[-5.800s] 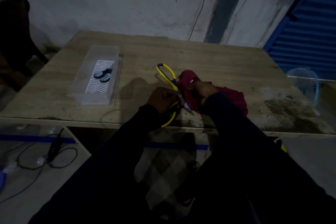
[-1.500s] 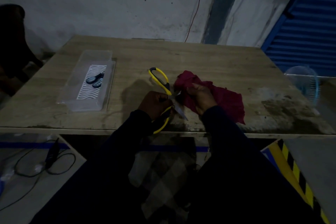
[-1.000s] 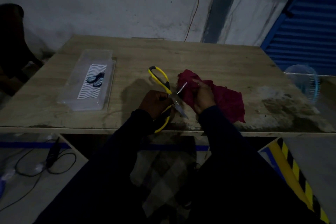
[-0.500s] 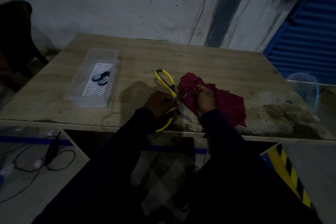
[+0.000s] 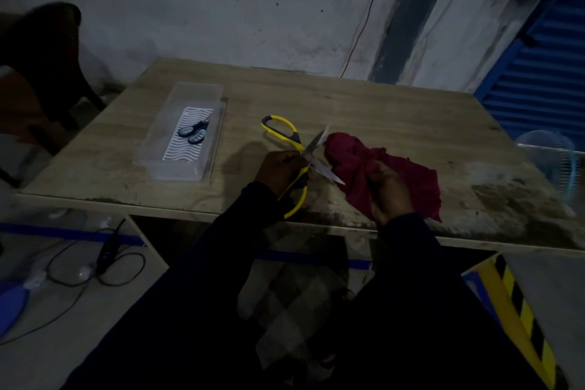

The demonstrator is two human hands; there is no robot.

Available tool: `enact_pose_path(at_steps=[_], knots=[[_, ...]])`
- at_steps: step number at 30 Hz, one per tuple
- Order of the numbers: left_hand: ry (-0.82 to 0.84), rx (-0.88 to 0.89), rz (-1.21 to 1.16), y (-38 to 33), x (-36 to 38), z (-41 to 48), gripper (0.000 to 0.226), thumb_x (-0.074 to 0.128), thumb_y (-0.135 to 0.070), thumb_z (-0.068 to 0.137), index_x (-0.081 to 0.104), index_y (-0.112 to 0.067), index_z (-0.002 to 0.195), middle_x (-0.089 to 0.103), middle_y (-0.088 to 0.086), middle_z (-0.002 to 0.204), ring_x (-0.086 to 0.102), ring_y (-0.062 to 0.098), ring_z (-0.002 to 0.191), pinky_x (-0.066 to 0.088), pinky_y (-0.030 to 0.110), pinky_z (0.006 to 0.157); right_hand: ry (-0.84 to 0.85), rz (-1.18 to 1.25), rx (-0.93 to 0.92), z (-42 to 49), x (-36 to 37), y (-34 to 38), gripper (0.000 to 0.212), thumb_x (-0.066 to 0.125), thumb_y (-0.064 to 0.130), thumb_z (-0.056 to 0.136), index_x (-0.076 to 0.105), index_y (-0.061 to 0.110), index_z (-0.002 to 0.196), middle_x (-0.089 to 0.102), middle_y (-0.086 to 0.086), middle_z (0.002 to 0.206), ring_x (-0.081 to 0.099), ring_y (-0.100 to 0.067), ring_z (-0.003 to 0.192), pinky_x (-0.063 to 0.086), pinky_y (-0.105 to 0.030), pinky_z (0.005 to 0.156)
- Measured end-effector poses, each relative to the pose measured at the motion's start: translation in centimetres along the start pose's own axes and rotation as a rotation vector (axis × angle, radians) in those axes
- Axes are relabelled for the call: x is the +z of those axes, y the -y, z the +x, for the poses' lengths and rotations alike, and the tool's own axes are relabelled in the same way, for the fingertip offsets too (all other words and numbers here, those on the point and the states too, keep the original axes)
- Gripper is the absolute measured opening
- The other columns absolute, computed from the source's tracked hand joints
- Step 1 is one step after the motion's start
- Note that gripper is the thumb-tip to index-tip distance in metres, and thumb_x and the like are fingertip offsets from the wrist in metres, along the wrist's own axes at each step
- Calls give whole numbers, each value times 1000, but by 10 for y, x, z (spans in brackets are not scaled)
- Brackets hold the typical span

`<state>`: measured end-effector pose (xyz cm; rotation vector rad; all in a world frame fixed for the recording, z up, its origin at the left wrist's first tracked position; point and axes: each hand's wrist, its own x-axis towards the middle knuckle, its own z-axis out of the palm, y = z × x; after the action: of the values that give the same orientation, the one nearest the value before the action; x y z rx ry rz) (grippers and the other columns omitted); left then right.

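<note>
Left of centre, the yellow-handled scissors [image 5: 311,149] are held by the left hand [image 5: 281,172], its grip curled round the lower handle, with the blades spread into a V opening rightward. Just right of that V, the bunched red cloth [image 5: 351,161] is found over the front part of the counter [image 5: 380,111], its long axis running from upper left to lower right and its rounded end close to the blades. Its lower part is clamped in the grip of the right hand [image 5: 387,191], raised from the frame's bottom.

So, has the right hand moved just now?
Yes. The right hand, gripping the red cloth, slid toward the table's near edge, away from the scissors.
</note>
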<state>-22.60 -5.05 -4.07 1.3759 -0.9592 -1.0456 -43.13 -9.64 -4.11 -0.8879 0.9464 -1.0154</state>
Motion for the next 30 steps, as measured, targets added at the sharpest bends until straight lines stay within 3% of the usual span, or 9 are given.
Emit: enact_pose_path(at_steps=[3,8,11,13,17,19,24,27,30], knots=[[58,4,-2,2,-3,2,32,65,-19,95,71,-1,69,61,5,48,53,16,40,41,21,47,11,-149,27,1,3,0,26,46,1,96,67,4,111,70,-15,108,68,-26,91,57,-36,82],[153,66,264,8,2,5,30,67,-24,94,75,-7,71,67,-2,54,62,10,50,46,19,52,114,-350,63,3,15,11,24,62,3,87,68,-7,108,66,-29,115,64,-41,106,48,-52,99],[145,62,267,9,3,7,25,67,-20,95,77,-1,81,70,-3,57,65,10,53,47,18,52,111,-465,16,-1,22,20,9,65,-1,85,73,3,84,74,-3,73,70,-15,70,57,-31,76],[134,61,269,10,3,9,23,68,-18,94,76,0,84,70,3,62,66,14,59,48,19,55,111,-594,-2,2,25,21,7,65,3,86,71,2,90,69,8,62,64,-4,58,54,-22,65],[117,67,249,15,4,11,27,70,-21,91,73,5,82,64,14,69,58,17,67,44,30,65,119,-771,-38,6,33,17,24,63,5,88,67,-8,108,71,-19,97,67,-32,91,54,-44,90],[116,67,237,15,4,10,25,71,-17,91,73,4,77,64,12,67,56,15,65,43,29,65,91,-798,-55,6,34,14,25,62,4,88,67,-10,108,69,-22,102,64,-31,91,53,-49,93],[158,53,286,18,6,14,35,71,-22,90,66,4,67,57,15,61,53,21,58,43,34,62,141,-898,-149,-9,33,16,22,60,10,90,70,5,71,66,-13,75,56,-14,67,49,-32,67],[163,42,264,23,6,15,32,72,-26,88,71,2,72,66,32,74,65,36,62,52,44,66,240,-964,-278,-26,34,23,22,59,11,91,67,-7,80,68,-18,78,62,-11,68,52,-26,73],[138,45,225,15,3,16,21,72,-17,83,74,-8,64,66,29,72,64,25,68,49,38,68,199,-1061,-374,-13,43,20,25,53,14,92,62,-2,75,63,-18,74,59,-20,68,52,-23,67]])
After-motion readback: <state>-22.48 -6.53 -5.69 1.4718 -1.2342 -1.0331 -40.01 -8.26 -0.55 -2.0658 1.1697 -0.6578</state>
